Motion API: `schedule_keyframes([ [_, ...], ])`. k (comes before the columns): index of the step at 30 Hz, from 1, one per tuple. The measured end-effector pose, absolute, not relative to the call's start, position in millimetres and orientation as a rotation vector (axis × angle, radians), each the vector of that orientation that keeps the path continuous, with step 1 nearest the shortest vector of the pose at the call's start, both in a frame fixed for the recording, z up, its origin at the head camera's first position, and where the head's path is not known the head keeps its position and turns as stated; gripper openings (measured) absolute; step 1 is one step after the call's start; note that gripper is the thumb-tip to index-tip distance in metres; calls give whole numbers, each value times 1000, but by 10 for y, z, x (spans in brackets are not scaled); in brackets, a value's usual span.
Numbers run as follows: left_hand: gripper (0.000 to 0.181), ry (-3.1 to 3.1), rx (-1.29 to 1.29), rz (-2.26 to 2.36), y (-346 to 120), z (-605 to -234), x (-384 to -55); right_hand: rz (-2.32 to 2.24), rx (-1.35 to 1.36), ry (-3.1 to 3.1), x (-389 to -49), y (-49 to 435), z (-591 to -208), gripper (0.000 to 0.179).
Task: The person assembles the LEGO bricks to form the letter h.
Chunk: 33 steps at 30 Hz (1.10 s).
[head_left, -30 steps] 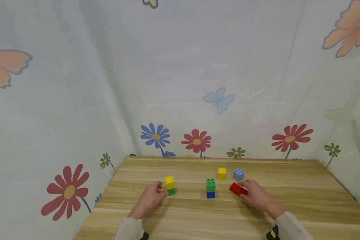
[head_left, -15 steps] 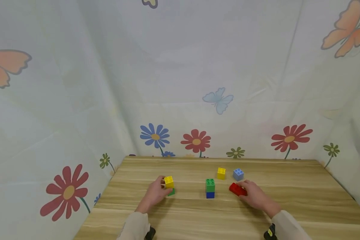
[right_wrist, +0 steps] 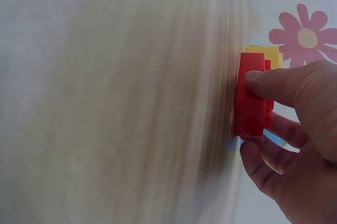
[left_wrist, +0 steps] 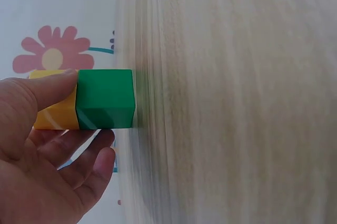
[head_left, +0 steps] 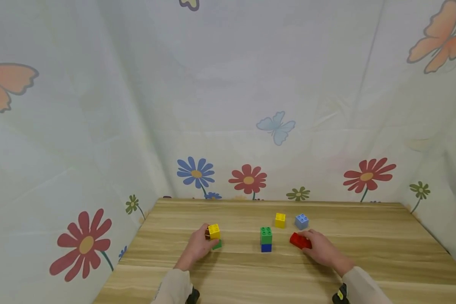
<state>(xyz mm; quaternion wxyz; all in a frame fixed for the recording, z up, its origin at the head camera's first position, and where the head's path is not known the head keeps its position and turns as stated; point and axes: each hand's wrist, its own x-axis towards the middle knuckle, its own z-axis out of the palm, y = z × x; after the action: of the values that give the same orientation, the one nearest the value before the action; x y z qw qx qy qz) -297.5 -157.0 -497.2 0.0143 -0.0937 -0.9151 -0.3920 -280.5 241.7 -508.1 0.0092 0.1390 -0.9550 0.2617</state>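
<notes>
In the head view my left hand (head_left: 198,246) grips a two-brick stack at the left, a yellow brick (head_left: 214,231) on top of a green brick (head_left: 217,244). The left wrist view shows the thumb across the yellow brick (left_wrist: 59,113), with fingers behind; the green brick (left_wrist: 107,97) shows at the lower end, close to the table. My right hand (head_left: 323,250) pinches a longer red brick (head_left: 298,240) lying studs up. Its thumb presses the near side of the red brick (right_wrist: 250,97) in the right wrist view, and its other fingers are partly hidden behind.
Between the hands stands another stack, a green brick (head_left: 266,234) on a dark blue brick (head_left: 266,248). Farther back sit a single yellow brick (head_left: 280,220) and a light blue brick (head_left: 302,221). The wooden table (head_left: 243,278) meets a flowered cloth (head_left: 228,105) behind.
My left hand has moved right and closed round the yellow-and-green stack from its left side. The right hand has stayed at the red brick, nearly still.
</notes>
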Motion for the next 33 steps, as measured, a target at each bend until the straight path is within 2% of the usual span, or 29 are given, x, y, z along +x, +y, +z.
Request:
schedule_keyframes([
  [14,35,-2872,-381,-1204,-1489,-4932,-2881,841,497,-2978,-2779,2407,-5073,32],
  [20,40,-2857,-401,-1229,-1448,-4913,-2864,827,521,-2978,-2754,2396,-5062,32],
  [33,37,-2882,-488,-1260,-1335,-4872,-2775,778,515,-3012,-2613,2384,-5013,32],
])
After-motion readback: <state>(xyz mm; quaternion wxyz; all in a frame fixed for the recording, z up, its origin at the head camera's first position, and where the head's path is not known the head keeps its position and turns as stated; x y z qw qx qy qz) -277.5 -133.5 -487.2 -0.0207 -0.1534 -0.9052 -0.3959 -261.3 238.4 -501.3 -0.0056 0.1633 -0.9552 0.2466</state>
